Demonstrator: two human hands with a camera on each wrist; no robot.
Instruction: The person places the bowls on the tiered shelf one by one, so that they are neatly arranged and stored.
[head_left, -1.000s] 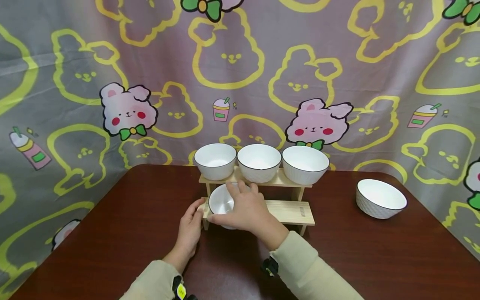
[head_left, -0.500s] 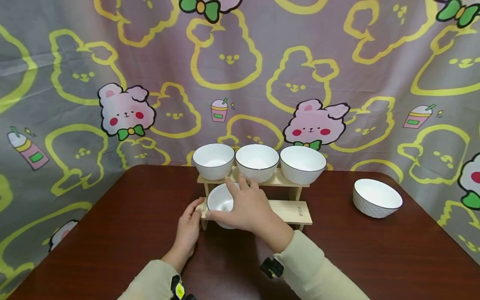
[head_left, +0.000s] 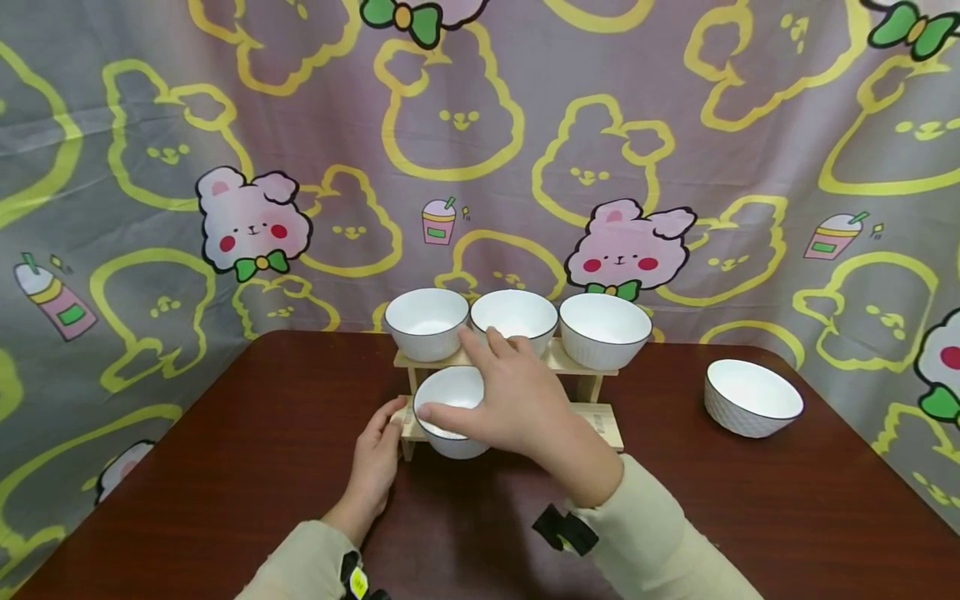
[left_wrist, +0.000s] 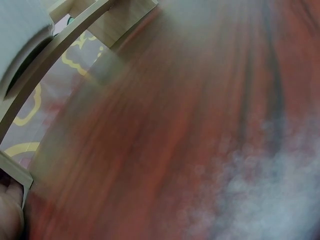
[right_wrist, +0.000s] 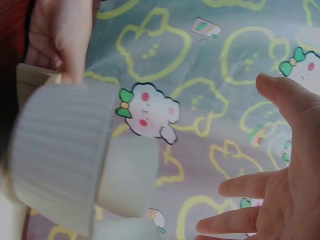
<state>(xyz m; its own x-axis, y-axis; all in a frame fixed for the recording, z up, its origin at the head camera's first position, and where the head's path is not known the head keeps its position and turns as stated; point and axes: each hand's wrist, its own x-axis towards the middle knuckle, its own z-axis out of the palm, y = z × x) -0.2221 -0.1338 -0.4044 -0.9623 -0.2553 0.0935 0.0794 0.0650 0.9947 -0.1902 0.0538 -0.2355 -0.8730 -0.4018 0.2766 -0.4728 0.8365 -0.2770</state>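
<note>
A white bowl with a dark rim (head_left: 448,385) sits at the left end of the lower tier of a two-tier wooden rack (head_left: 603,421). My right hand (head_left: 521,408) hovers over the bowl's right side, fingers spread. In the right wrist view a gap separates this right hand (right_wrist: 287,170) from the ribbed bowl (right_wrist: 62,155). At the rack's left end, my left hand (head_left: 377,454) grips the lower tier's edge, thumb on top. Only a bit of its fingers (left_wrist: 10,205) shows under the wood in the left wrist view.
Along the upper tier stand three more white bowls: left (head_left: 426,321), middle (head_left: 510,308) and right (head_left: 606,325). Another bowl (head_left: 752,400) with a textured outside rests on the dark wooden table (head_left: 285,433), far right. A cartoon-patterned curtain (head_left: 337,125) hangs behind.
My right hand has let go of the lower-tier bowl and moved up and to the right, its fingers spreading. The bowl stays put, and my left hand keeps its grip on the rack.
</note>
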